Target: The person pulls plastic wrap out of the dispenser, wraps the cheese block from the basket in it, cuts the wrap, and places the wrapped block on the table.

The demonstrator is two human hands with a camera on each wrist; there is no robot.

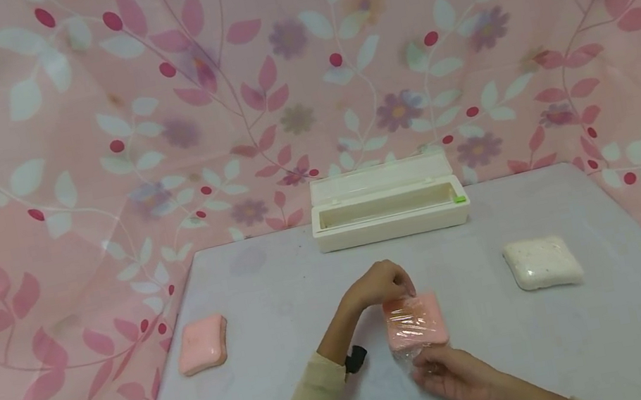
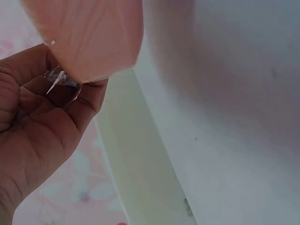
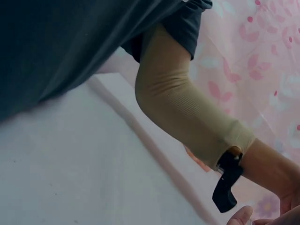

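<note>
In the head view, a pink square block (image 1: 416,323) with rounded corners lies on the table, covered in shiny, wrinkled clear plastic film (image 1: 409,358). My left hand (image 1: 382,283) is bent over the block's far edge and pinches film there. In the left wrist view that hand (image 2: 44,105) holds crumpled film (image 2: 62,79) at the edge of the pink block (image 2: 93,37). At the near edge, my right hand (image 1: 460,377) pinches the film between thumb and fingers. Only a few fingertips (image 3: 241,215) show in the right wrist view's bottom corner.
A long white box (image 1: 392,226) with a raised lid and a small green piece stands at the table's back. Another pink block (image 1: 203,344) lies on the left, a white film-wrapped block (image 1: 543,263) on the right. Floral curtains surround the table (image 1: 285,292).
</note>
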